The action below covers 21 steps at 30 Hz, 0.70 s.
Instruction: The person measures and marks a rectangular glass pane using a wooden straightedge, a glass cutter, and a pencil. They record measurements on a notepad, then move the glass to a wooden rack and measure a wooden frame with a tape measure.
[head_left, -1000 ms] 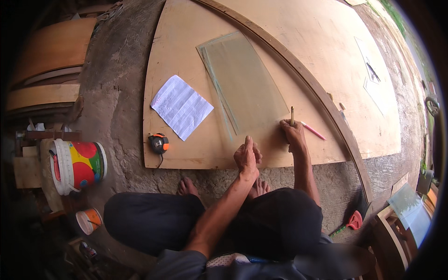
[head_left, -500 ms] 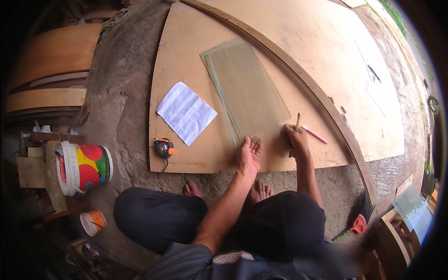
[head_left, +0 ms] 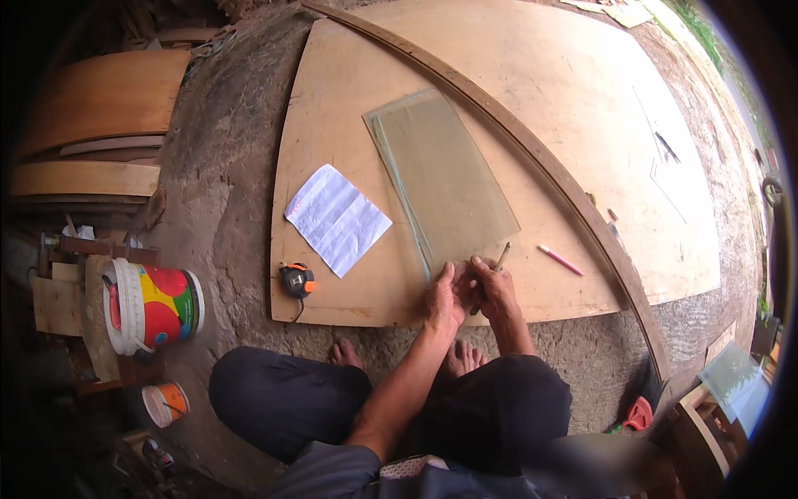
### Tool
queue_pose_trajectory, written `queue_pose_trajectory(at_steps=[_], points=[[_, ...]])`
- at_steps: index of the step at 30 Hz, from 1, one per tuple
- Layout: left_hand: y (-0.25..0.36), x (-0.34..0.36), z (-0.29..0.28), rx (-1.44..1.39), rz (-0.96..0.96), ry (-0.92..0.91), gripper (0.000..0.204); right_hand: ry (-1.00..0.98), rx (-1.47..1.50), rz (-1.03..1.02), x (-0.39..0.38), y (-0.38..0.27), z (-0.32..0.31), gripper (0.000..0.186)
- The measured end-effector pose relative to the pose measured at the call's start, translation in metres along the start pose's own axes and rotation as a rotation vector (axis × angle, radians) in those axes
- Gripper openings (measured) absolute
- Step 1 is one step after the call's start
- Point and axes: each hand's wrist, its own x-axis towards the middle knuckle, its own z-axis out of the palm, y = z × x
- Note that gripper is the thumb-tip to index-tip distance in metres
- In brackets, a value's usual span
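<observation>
My right hand [head_left: 499, 291] grips a slim brownish pen-shaped tool [head_left: 504, 256], its upper end sticking out above the fingers and a dark end showing below. Close against it, my left hand [head_left: 449, 295] is loosely cupped with the palm turned inward; it appears to hold nothing, though some fingers are partly hidden. Both hands are at the near end of greenish clear glass sheets [head_left: 445, 170], which lie overlapped at a slight slant on a plywood board [head_left: 349, 125]. A pink-and-white pencil-like stick [head_left: 562, 260] rests to the right of my right hand.
Left of the glass lie a creased written paper [head_left: 338, 219] and a black-and-orange tape measure [head_left: 297, 280]. A long wooden strip [head_left: 532, 145] crosses the board. Paint buckets [head_left: 158, 306] stand on the floor at left. More glass [head_left: 736, 378] leans at lower right beside a red-headed tool [head_left: 638, 413].
My right hand has moved left and nearer to me with the pen-shaped tool, meeting my left hand. My left hand has turned and curled its fingers somewhat. The whole view has shifted slightly.
</observation>
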Motion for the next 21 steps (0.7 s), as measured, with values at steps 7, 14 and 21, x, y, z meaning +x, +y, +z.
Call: queue_pose_trajectory(at_steps=[7,14,21], points=[[0.0012,0.0021,-0.0009,0.042,0.002,0.024,0.037,0.077,0.005,0.000,0.0024,0.0025,0.0009,0.016],[0.0021,0.0026,-0.0020,0.042,-0.005,-0.016,0.039,0.067,0.026,0.038,0.0034,-0.0003,0.0030,0.013],[0.0032,0.0025,-0.0025,0.042,-0.005,-0.017,0.041,0.086,0.041,0.045,0.0040,-0.0002,0.0030,0.011]])
